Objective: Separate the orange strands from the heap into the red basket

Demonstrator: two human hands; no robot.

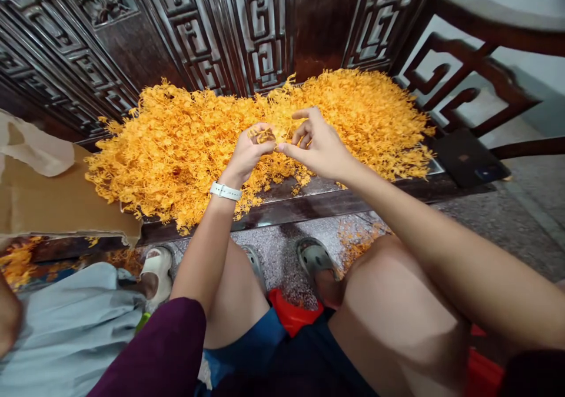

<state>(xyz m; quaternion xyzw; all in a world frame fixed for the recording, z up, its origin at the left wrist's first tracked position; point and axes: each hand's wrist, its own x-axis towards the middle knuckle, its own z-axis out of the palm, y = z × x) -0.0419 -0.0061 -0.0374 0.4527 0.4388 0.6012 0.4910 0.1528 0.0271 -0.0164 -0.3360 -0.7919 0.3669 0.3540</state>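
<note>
My left hand (251,149), with a pale watch band (225,190) on its wrist, is closed with thumb and fingers pinching a small yellow-orange plastic flower sprig (261,134). Just to the right, my right hand (315,141) has its fingers apart and bent, the thumb tip close to the left thumb. No piece is plainly visible in its fingers. Both hands hover over the front of a large heap of orange plastic flower sprigs (176,144), which spreads over a dark wooden bench (318,204).
Carved dark wood panels (265,32) rise behind the heap. A cardboard box (57,203) stands left. A dark phone (470,159) lies at the bench's right end, by a wooden armrest (477,73). A person in a pale skirt (79,332) sits left. A red plastic stool (291,314) is beneath me.
</note>
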